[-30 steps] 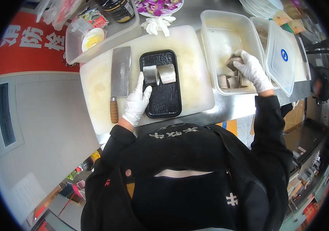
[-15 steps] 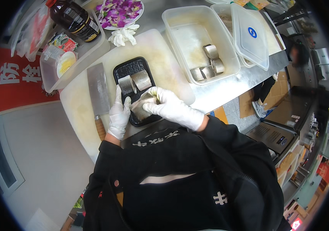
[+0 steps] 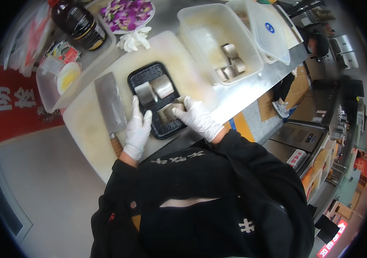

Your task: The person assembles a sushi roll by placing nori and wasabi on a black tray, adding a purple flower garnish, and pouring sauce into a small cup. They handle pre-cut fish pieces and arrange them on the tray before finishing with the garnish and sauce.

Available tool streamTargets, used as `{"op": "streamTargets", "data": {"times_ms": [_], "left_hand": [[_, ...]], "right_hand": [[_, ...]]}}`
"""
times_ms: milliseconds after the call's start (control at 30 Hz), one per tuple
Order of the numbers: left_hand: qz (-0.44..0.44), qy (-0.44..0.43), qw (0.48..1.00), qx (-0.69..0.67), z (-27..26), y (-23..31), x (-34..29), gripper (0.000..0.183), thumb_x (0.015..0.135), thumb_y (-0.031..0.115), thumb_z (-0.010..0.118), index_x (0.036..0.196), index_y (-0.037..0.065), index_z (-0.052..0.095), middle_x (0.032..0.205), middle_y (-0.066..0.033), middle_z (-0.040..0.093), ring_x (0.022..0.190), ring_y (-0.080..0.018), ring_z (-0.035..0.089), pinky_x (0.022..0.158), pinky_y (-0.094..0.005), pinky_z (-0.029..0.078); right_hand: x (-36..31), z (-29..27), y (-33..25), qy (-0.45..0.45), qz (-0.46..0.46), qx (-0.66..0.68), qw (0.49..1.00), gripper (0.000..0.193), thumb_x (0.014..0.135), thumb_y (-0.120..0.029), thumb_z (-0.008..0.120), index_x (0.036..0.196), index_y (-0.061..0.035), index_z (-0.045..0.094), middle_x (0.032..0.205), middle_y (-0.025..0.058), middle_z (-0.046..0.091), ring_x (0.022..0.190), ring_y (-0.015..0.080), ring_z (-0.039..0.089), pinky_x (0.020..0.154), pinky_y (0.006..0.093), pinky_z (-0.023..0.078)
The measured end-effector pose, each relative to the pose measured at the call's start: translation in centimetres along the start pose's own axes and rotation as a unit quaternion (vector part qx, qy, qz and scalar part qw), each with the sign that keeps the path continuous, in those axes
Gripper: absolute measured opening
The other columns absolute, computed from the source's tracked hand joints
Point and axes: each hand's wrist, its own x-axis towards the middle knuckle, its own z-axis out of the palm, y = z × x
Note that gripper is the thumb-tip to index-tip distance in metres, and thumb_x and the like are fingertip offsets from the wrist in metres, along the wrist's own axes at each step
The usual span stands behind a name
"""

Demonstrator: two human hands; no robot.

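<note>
Head view: my right hand (image 3: 194, 117) grips a fish piece (image 3: 166, 113) over the black tray (image 3: 142, 77); my left hand (image 3: 137, 129), fingers flat, steadies the tray's near edge beside the cleaver (image 3: 109, 103).

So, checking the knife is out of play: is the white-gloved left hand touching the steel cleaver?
Cannot tell. In the head view the left hand sits right beside the steel cleaver, with no clear gap or contact.
</note>
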Motion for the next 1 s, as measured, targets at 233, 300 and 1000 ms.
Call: {"op": "streamTargets", "data": {"times_ms": [233,300,1000], "left_hand": [[-0.143,-0.067,0.987,0.004,-0.1,-0.5,-0.3,0.075,0.098,0.032,0.059,0.158,0.012,0.019,0.099,-0.0258,0.068,0.080,-0.0391,0.068,0.074,-0.0455,0.051],[-0.006,0.014,1.000,-0.012,0.6,-1.0,-0.2,0.076,0.097,0.031,0.061,0.158,0.013,0.019,0.082,-0.0199,0.066,0.069,-0.0365,0.065,0.067,-0.0441,0.049],[-0.072,0.069,0.995,-0.002,1.8,0.1,-2.0,0.074,0.095,0.022,0.066,0.155,0.004,0.028,0.108,-0.0153,0.052,0.083,-0.0204,0.053,0.077,-0.0331,0.048]], "right_hand": [[0.2,0.6,0.9,-0.037,0.047,0.101,0.993,0.038,0.091,-0.019,0.074,0.119,0.0028,0.061,0.094,0.0101,0.071,0.086,0.0117,0.065,0.079,0.0280,0.054],[0.4,0.4,0.0,-0.065,0.031,0.130,0.989,0.034,0.091,-0.015,0.073,0.117,0.0032,0.062,0.097,0.0054,0.070,0.089,0.0083,0.062,0.080,0.0258,0.053],[3.1,-1.4,0.9,-0.162,-0.021,0.187,0.969,0.035,0.091,-0.022,0.070,0.118,-0.0014,0.063,0.093,0.0123,0.071,0.085,0.0170,0.066,0.081,0.0315,0.052]]}}
